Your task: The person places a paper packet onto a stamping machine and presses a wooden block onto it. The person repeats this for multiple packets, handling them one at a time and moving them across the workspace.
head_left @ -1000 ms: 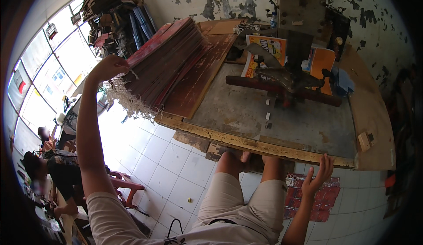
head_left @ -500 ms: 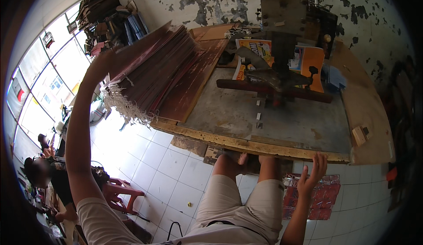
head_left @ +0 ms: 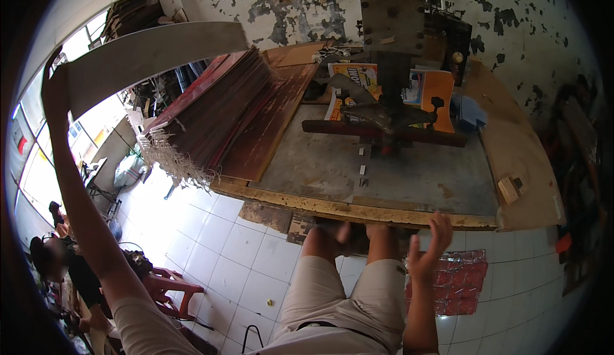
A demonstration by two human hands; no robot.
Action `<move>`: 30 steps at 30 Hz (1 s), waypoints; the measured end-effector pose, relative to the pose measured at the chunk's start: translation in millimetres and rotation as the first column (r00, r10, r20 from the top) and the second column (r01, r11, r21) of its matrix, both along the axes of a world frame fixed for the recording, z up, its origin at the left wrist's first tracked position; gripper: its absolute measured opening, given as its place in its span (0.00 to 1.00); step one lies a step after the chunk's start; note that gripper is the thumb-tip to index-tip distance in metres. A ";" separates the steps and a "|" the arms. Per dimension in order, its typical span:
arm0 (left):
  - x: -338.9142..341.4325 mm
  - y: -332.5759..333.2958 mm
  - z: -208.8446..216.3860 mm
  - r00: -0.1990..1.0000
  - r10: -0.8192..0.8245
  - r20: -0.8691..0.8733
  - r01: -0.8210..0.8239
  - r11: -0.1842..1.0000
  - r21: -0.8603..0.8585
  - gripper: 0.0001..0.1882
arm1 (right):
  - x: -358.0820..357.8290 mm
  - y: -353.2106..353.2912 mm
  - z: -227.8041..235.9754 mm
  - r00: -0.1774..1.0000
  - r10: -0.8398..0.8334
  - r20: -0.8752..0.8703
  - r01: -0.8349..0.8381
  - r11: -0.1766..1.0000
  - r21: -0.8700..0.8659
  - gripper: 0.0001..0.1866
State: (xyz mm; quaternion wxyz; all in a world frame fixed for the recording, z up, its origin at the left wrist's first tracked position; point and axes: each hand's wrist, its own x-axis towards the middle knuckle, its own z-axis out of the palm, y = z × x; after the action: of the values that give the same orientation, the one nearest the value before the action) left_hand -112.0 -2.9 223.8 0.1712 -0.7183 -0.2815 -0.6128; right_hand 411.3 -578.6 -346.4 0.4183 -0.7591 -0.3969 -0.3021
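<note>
As a long, narrow, flat grey sheet [head_left: 153,61] hung out at ten o'clock, the bare left hand [head_left: 52,90] gripped its near-left end, the arm stretched almost straight up toward between nine and ten o'clock. The bare right hand [head_left: 430,246] stood at four o'clock, its forearm upright, the palm empty and wide, thumb set apart from the raised fingers; whether a fingertip touched the bench could not be told.

The sheet was smooth and dull, its upper edge gently curved in the view, without visible print on the facing side. It ran from the left hand toward eleven o'clock, well apart from the right hand. Its far end showed just above a thick, leaning stack of reddish-brown sheets [head_left: 214,109] with shaggy whitish strands [head_left: 169,157] along the near end; contact between them was unclear.

Right of the stack spread a worn grey worktop [head_left: 313,160] with a pitted yellowish front edge [head_left: 358,209]. At two o'clock, a dark red horizontal bar [head_left: 384,132] crossed above it, before orange printed paper [head_left: 437,96]. A small pale wooden block [head_left: 510,190] sat at three o'clock.
</note>
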 end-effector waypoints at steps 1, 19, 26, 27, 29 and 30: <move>-12.7 -12.3 -4.0 1.000 0.017 -0.004 -0.017 0.997 -0.071 0.23 | -6.9 11.7 12.2 0.997 0.073 0.023 -0.073 0.997 0.008 0.32; 86.3 -226.4 -139.8 0.831 -0.540 -0.135 0.370 0.717 -0.591 0.30 | -111.5 34.4 99.6 0.876 0.480 0.041 -0.482 0.874 0.062 0.23; 199.2 -202.9 -267.5 0.332 -0.916 0.226 0.647 0.047 -0.761 0.41 | -90.9 -150.1 93.9 0.373 0.398 -0.838 -0.375 0.891 0.257 0.24; 210.9 -201.1 -284.7 0.285 -0.925 0.250 0.628 -0.017 -0.778 0.37 | -88.6 -175.2 86.9 0.322 0.342 -0.883 -0.358 0.907 0.221 0.26; 236.4 -200.5 -319.1 0.206 -0.919 0.337 0.551 -0.176 -0.816 0.28 | -88.7 -219.9 72.0 0.218 0.219 -0.951 -0.324 0.936 0.142 0.30; 248.2 -200.7 -335.8 0.175 -0.939 0.295 0.535 -0.160 -0.829 0.25 | -93.1 -232.5 64.7 0.165 0.204 -0.965 -0.273 0.950 0.153 0.31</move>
State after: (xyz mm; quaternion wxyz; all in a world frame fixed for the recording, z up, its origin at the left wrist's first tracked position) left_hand 136.2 -203.6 -112.0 -0.5376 -0.8213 0.0154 -0.1904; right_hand 318.2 -811.1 -281.7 0.5940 -0.7181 -0.1676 0.3218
